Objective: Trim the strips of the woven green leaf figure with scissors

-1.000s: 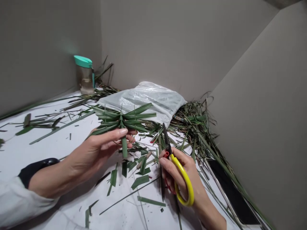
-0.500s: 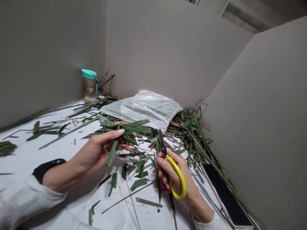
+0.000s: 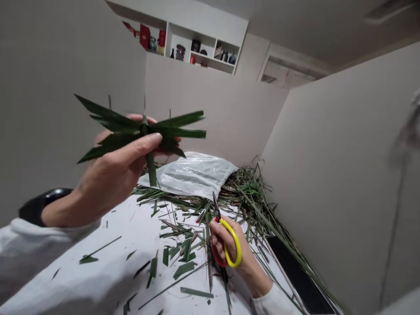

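Raised well above the table, my left hand (image 3: 121, 162) pinches a bundle of green leaf strips (image 3: 177, 127) between thumb and fingers. The strips fan out to both sides from a knotted middle, and one strip hangs down below the thumb. Low over the table, my right hand (image 3: 229, 245) grips scissors (image 3: 236, 249) with one yellow and one red handle loop. The dark blades point up and away from me and look closed. Cut leaf scraps (image 3: 183, 269) lie on the white table surface (image 3: 114, 262) beneath and left of the scissors.
A translucent plastic bag (image 3: 197, 173) lies over the leaves at the back. Piled long leaves (image 3: 252, 188) run along the right wall. Beside them, a dark flat device (image 3: 295, 271) lies at the right edge. Wall shelves (image 3: 203, 48) with small objects hang above.
My left hand has lifted the leaf bundle up and to the left. My right hand still holds the scissors. The view has tilted upward, bringing the shelves into sight.
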Action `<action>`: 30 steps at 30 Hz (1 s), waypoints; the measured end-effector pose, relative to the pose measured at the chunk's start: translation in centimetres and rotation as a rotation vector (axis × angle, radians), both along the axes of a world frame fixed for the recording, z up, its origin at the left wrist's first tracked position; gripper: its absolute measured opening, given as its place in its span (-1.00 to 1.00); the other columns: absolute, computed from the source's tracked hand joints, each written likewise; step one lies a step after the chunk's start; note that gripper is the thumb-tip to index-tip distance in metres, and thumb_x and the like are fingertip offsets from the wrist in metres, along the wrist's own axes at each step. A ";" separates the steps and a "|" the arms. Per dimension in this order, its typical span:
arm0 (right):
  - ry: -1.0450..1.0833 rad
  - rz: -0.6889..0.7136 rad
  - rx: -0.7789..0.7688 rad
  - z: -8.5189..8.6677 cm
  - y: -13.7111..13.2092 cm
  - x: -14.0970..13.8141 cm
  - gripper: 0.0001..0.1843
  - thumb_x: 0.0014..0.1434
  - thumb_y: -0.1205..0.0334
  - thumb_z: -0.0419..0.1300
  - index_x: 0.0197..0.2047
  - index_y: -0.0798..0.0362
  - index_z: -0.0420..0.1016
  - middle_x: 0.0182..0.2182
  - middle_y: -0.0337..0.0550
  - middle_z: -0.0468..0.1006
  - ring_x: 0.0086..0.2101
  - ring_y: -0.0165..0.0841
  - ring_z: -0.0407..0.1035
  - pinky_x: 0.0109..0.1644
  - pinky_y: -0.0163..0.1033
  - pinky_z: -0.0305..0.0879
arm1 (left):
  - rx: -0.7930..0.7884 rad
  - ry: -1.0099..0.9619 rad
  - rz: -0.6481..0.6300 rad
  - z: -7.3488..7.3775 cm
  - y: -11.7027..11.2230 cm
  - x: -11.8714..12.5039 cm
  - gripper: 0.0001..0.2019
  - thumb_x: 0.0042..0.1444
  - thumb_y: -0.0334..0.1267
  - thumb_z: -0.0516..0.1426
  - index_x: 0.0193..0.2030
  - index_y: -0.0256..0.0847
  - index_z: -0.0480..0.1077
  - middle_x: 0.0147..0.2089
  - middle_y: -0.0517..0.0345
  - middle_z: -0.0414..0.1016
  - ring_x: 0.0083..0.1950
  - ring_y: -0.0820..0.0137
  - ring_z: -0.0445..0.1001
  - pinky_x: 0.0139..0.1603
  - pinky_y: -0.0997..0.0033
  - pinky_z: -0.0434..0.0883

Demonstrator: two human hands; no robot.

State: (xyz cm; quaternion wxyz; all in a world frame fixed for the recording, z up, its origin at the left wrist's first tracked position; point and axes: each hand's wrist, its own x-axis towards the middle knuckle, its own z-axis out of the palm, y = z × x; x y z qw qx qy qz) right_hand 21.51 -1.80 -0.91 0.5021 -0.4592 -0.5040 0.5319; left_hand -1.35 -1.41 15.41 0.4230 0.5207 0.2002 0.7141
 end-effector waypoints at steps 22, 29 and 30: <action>0.269 0.215 0.014 1.7 -1.0 0.7 -0.53 -0.04 -0.03 0.46 -0.21 0.08 0.44 -0.47 -0.18 0.62 -0.50 -0.38 0.54 -0.39 -0.32 0.50 | 0.255 0.798 -0.196 -10.4 2.2 0.8 -0.68 -0.04 -0.52 0.25 -0.33 0.09 0.63 -0.16 0.11 0.71 0.03 0.14 0.64 0.38 0.05 0.27; 0.135 0.123 -0.006 1.3 -0.6 0.2 -0.59 0.00 0.03 0.43 -0.22 0.07 0.40 -0.46 -0.24 0.59 -0.50 -0.42 0.51 -0.40 -0.34 0.51 | 0.362 0.922 -0.247 -12.8 3.0 -0.2 -0.64 -0.13 -0.48 0.29 -0.28 0.16 0.65 -0.16 0.17 0.70 -0.03 0.08 0.66 0.36 0.02 0.33; 0.114 0.099 -0.006 1.3 -0.5 0.2 -0.60 -0.01 0.03 0.43 -0.23 0.06 0.40 -0.49 -0.28 0.56 -0.52 -0.43 0.49 -0.42 -0.35 0.50 | 0.367 0.928 -0.230 -13.4 2.7 -0.3 -0.63 -0.05 -0.47 0.25 -0.23 0.17 0.65 -0.13 0.18 0.69 0.02 0.10 0.64 0.40 0.01 0.26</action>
